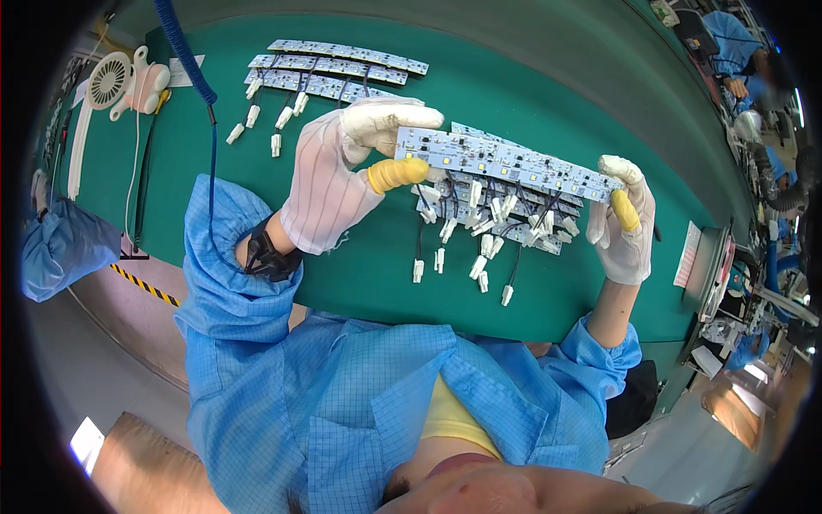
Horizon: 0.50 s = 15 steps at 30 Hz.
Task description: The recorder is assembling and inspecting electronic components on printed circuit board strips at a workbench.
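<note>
Between my two gloved hands I hold up a long white LED circuit board (505, 163), its component side facing me. My left hand (360, 167), in a striped white glove with a yellow thumb cover, pinches the board's left end. The right end is pinched by my right hand (627, 210), gloved alike. Below and behind it lie several more boards (539, 242) with black wires and white plug connectors (478, 267), partly hidden by the held one. A black strap (269, 254) circles my left wrist, and a blue coiled cord (184, 51) hangs near that arm.
More wired boards (338, 68) lie in rows at the back left of the green table (377, 287). A small white fan (124, 84) stands far left. A blue sleeve (73, 248) of another person shows at the left. A round metal-rimmed object (712, 272) sits at the right edge.
</note>
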Available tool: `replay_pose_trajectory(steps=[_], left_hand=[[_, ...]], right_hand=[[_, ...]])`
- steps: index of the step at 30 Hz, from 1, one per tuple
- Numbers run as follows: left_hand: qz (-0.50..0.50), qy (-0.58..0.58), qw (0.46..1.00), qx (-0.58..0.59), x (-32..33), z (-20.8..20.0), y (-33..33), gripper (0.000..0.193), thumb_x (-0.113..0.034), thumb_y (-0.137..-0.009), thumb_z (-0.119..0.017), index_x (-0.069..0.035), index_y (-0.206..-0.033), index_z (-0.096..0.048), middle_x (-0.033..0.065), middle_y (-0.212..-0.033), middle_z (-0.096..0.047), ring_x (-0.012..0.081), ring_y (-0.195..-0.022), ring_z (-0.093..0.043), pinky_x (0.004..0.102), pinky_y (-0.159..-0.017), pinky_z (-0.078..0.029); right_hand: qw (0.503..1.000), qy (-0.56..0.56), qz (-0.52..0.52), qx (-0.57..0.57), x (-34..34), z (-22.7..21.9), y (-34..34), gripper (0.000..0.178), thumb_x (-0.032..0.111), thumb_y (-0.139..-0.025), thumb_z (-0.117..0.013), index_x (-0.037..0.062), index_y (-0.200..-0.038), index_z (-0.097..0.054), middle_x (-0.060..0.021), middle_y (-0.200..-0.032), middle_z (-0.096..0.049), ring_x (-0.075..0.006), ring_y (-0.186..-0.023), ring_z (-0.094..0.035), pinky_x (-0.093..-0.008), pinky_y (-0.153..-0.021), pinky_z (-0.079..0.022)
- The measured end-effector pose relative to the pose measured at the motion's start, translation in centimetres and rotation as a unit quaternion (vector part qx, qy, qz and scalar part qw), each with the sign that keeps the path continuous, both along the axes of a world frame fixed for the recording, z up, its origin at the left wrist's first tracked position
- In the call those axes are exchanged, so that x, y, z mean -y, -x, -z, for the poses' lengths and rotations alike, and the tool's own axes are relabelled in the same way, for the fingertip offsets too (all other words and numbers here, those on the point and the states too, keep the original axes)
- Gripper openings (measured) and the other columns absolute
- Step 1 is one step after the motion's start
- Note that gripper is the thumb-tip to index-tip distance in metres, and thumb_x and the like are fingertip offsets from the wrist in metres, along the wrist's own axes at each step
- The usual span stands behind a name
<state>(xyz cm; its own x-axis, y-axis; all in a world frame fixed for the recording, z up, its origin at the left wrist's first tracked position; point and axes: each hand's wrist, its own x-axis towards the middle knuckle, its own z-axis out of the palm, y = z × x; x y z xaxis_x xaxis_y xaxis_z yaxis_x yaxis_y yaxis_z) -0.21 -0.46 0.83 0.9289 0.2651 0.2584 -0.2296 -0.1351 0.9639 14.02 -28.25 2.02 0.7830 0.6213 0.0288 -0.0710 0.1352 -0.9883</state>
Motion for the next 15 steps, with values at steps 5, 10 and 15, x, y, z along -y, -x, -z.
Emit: replay_pose_trajectory(steps=[5,10,15], left_hand=[[0.022,0.064,0.998,0.000,-0.08,0.38,0.10,0.043,-0.016,-0.075,-0.074,0.003,-0.110,-0.059,0.0109,-0.106,-0.061,0.0134,-0.087,-0.065,0.0232,-0.075,-0.051],[0.029,0.041,0.999,-0.008,-0.32,0.46,0.03,0.047,-0.016,-0.075,-0.074,0.004,-0.114,-0.056,0.0117,-0.094,-0.066,0.0144,-0.088,-0.065,0.0231,-0.077,-0.050],[0.051,0.082,0.995,-0.012,-0.27,0.18,0.09,0.049,-0.019,-0.076,-0.073,0.004,-0.115,-0.055,0.0124,-0.089,-0.068,0.0134,-0.087,-0.065,0.0229,-0.079,-0.049]], right_hand=[[0.999,-0.001,0.012,-0.032,-0.10,-0.26,0.17,0.037,0.022,-0.088,-0.058,-0.0042,-0.114,-0.051,-0.0020,-0.061,-0.056,-0.0038,-0.041,-0.045,-0.0167,-0.038,-0.031],[0.999,-0.011,0.003,-0.034,0.16,-0.06,0.13,0.038,0.022,-0.088,-0.058,-0.0049,-0.114,-0.051,-0.0021,-0.064,-0.057,-0.0038,-0.042,-0.047,-0.0159,-0.039,-0.032],[0.999,-0.003,0.016,-0.035,0.19,-0.26,0.14,0.037,0.021,-0.088,-0.057,-0.0055,-0.114,-0.051,-0.0019,-0.064,-0.057,-0.0036,-0.044,-0.047,-0.0162,-0.040,-0.033]])
